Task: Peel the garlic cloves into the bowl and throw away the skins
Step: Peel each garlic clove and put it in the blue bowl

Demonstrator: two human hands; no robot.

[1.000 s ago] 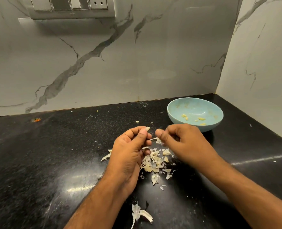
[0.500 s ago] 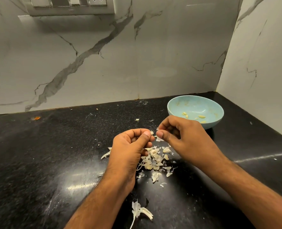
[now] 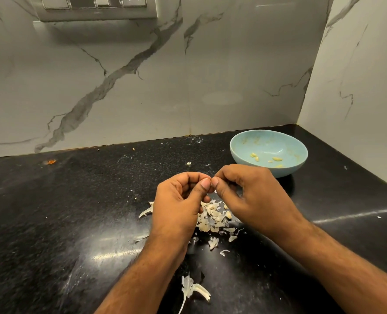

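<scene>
Both hands are held together above the black worktop [image 3: 52,223], thumb tips almost touching. The left hand [image 3: 179,200] is curled tight, thumb pressed against forefinger; the right hand [image 3: 249,196] is curled the same way. Something small seems to be pinched between the two grips, but what is clamped there is hidden by the fingertips and cannot be told for sure. Just below the hands, a loose heap of garlic skins [image 3: 213,220] is spread on the worktop, with stray flakes scattered around it. A larger papery husk [image 3: 192,288] is seen nearer the camera, apart from the heap. Beyond the right hand, near the corner of the marble wall [image 3: 142,87], the pale blue bowl [image 3: 240,152] is set upright, and a few peeled garlic cloves [image 3: 276,158] are lying inside it. A switch plate [image 3: 95,7] is mounted high on the wall
</scene>
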